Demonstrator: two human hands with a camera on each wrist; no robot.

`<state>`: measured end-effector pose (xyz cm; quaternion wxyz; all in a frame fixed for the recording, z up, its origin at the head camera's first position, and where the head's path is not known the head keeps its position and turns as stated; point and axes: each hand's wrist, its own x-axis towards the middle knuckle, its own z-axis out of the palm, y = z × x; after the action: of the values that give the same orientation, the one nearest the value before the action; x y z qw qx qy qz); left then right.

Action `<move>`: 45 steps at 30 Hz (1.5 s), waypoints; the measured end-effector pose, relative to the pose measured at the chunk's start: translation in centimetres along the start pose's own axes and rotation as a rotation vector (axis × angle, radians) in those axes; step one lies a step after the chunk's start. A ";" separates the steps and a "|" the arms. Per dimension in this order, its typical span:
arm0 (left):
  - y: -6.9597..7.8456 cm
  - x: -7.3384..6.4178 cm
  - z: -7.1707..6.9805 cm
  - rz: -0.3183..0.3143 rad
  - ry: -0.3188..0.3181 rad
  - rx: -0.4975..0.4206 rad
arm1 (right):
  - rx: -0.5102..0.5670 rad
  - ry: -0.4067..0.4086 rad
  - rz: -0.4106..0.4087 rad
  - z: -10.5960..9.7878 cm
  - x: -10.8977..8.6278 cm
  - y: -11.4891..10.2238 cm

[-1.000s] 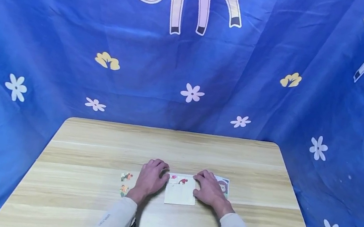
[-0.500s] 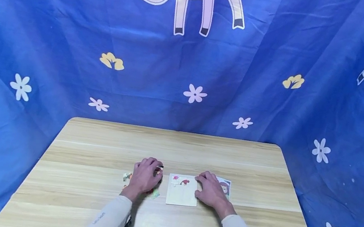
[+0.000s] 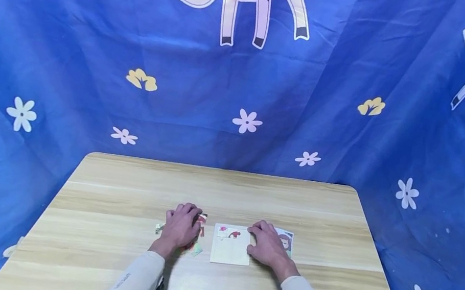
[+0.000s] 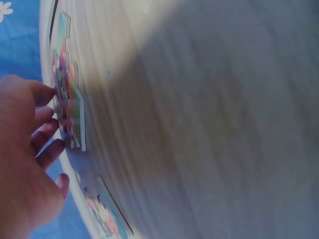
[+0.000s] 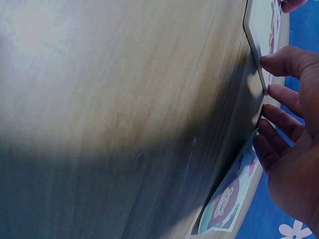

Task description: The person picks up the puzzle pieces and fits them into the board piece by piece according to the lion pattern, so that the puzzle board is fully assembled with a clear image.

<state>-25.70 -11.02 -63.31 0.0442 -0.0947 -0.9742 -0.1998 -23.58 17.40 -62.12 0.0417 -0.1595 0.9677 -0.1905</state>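
My left hand (image 3: 180, 226) is over a heap of colourful jigsaw puzzle pieces (image 3: 197, 249), partly covering them. In the left wrist view, its loosely bent fingertips (image 4: 49, 91) reach the pieces (image 4: 76, 112), with none visibly gripped. Just to the right lies a white puzzle tray (image 3: 230, 255), which has a few printed pieces (image 3: 235, 234) along its far side. My right hand (image 3: 267, 244) rests at the tray's right edge. The right wrist view shows its thumb (image 5: 273, 64) touching the rim and the index finger near the corner, the other fingers relaxed.
A printed picture card (image 3: 286, 241) with a lion lies partly under my right hand. More pieces (image 4: 107, 216) lie apart from the heap in the left wrist view. Behind the wooden table (image 3: 318, 212) hangs a blue patterned curtain (image 3: 184, 126).
My left hand has moved left, from the tray's left edge to the loose pieces, uncovering some near its thumb. My right hand has stayed at the tray's right edge.
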 end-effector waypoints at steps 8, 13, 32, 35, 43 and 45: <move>-0.3 -0.3 0.2 -0.003 -0.018 -0.017 | -0.005 -0.001 -0.005 0.2 -0.2 -0.1; -0.3 -0.5 0.3 -0.037 -0.011 -0.067 | -0.001 -0.007 -0.003 0.4 -0.3 0.0; -0.4 -0.7 0.8 -0.072 0.031 -0.188 | -0.017 0.005 -0.015 0.3 0.0 0.0; -0.3 -0.7 0.8 -0.070 0.044 -0.210 | -0.016 0.004 -0.015 0.2 0.1 -0.1; 1.0 -0.7 0.7 -0.026 0.086 -0.300 | -0.013 0.005 -0.002 -0.1 0.2 -0.2; 1.5 -0.7 0.8 -0.016 0.091 -0.324 | -0.014 0.010 -0.004 -0.1 0.2 -0.2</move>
<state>-24.75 -9.50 -63.54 0.0711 -0.0838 -0.9269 -0.3588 -23.76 17.23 -61.95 0.0355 -0.1610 0.9689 -0.1846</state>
